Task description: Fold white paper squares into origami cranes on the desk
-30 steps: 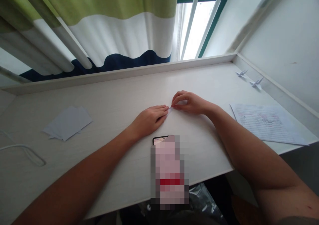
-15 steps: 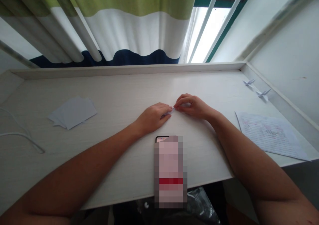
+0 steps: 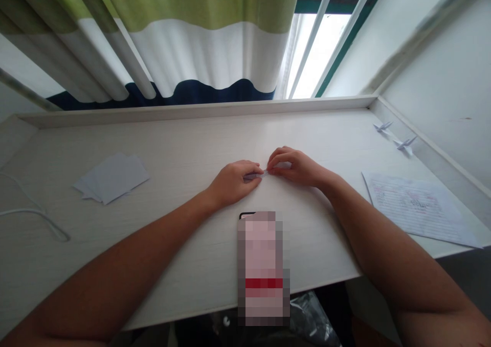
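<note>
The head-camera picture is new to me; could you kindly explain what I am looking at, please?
There is no machine here: a person wears a camera on the head, looking forward and down at their own two bare hands. This single view shows a white desk by a curtained window. The left hand and right hand meet at mid-desk, each grip pinched on a small folded paper. Nearer the person lies a phone, its screen blurred. To the left sit a stack of white sheets and a white cable; to the right a lined written sheet, and beyond it two little paper cranes by the desk's raised edge.
</note>
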`<state>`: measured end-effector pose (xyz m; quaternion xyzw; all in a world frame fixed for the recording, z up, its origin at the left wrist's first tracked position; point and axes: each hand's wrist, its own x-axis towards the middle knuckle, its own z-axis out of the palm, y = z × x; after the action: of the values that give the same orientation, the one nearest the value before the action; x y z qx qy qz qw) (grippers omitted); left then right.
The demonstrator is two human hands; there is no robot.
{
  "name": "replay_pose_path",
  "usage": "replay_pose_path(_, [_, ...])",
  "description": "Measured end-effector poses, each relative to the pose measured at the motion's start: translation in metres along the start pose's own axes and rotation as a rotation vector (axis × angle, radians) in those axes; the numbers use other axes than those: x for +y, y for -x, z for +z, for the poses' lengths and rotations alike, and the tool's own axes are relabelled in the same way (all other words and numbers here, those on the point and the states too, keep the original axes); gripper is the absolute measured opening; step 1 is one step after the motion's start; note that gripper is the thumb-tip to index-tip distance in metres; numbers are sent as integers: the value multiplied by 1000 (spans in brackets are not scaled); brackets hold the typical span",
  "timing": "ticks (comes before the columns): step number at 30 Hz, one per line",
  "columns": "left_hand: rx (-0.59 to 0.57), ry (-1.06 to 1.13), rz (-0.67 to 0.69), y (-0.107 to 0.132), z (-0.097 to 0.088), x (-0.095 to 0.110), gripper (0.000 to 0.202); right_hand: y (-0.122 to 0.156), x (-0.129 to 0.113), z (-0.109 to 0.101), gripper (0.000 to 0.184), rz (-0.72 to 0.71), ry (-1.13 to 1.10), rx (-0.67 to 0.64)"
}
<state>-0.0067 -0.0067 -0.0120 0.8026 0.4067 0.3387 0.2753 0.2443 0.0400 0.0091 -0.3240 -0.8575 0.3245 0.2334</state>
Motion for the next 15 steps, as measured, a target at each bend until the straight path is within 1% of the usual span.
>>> replay_pose_path(2, [-5,42,-26,-1,0,0,15,0,-1,1,16,-7,17,-11])
replay_pose_path(6, [45,159,-109,-3,0,0,15,-1,-2,2,15,-29,23,-11])
replay_pose_path(8, [52,209,-139,-3,1,-1,16,-2,-2,3,14,-24,12,-3])
replay_pose_path(11, [35,253,-145,-4,0,-2,17,-2,-3,3,13,-15,16,1])
replay_pose_path(15, [33,252,-138,-5,-1,-1,17,-2,-4,3,13,-44,38,16])
